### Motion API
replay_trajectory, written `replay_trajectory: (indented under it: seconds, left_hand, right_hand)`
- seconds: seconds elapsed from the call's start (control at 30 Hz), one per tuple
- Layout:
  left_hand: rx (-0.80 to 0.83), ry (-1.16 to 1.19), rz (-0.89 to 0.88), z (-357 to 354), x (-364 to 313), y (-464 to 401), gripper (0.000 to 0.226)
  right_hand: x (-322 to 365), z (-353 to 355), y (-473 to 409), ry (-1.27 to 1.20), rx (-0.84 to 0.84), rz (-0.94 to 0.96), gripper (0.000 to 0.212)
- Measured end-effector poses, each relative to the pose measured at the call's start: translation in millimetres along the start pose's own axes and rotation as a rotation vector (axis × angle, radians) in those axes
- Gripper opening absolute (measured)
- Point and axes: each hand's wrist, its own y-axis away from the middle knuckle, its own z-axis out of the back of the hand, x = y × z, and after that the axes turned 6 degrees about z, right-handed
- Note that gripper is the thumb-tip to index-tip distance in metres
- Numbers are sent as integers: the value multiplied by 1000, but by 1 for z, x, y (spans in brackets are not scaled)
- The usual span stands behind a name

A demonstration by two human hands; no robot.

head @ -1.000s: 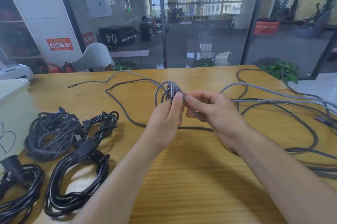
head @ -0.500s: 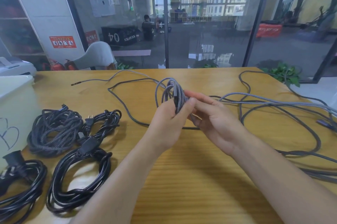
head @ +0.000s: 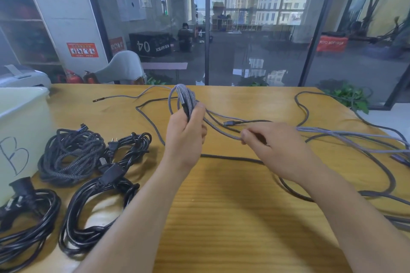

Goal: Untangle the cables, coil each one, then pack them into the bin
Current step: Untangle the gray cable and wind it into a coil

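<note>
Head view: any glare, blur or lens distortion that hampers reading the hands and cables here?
Head view: wide-angle bend bows the wooden table edge and window frames; the glass wall behind mirrors the room; the left hand gripping the grey braided cable coil is sharp, the right hand slightly soft; the glossy black power cord coils carry highlights; shadows are soft.

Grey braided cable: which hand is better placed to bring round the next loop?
Right hand: it pinches the loose run of the grey braided cable. The left hand is busy gripping the coil.
</note>
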Motion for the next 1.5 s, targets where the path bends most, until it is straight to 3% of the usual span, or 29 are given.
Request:
replay_trajectory:
  seconds: [0.1, 0.2, 0.3, 0.53, 0.87, 1.03, 1.17, 1.23, 1.33, 1.5]
  left_hand:
    - [-11, 29, 26, 6, -2, -2, 32]
    - [-20, 40, 34, 13, -2, -5, 36]
    - [-13, 54, 30, 11, -4, -2, 46]
    - [185, 155, 70, 2, -8, 6, 39]
    - [272, 138, 121, 0, -7, 8, 42]
    - [287, 92, 142, -4, -6, 10, 46]
    - [202, 142, 143, 5, -10, 4, 47]
    - [147, 184, 141, 14, -12, -1, 48]
    - [105, 229, 145, 20, -14, -5, 50]
    - [151, 214, 139, 16, -14, -1, 49]
  right_hand:
    - [5, 0, 1, -267, 202, 30, 32]
    - [11, -11, 2, -375, 305, 95, 26]
    - [17, -19, 5, -464, 339, 146, 24]
    - [22, -33, 8, -508, 349, 195, 23]
    - [17, -40, 7, -500, 343, 198, 25]
    - [4, -31, 3, -407, 449, 101, 37]
    - [-23, -3, 0, -340, 595, -52, 46]
    - [-40, 15, 3, -425, 633, -174, 45]
    - [-58, 38, 5, -540, 586, -268, 41]
    - [-68, 49, 9, -262, 492, -370, 43]
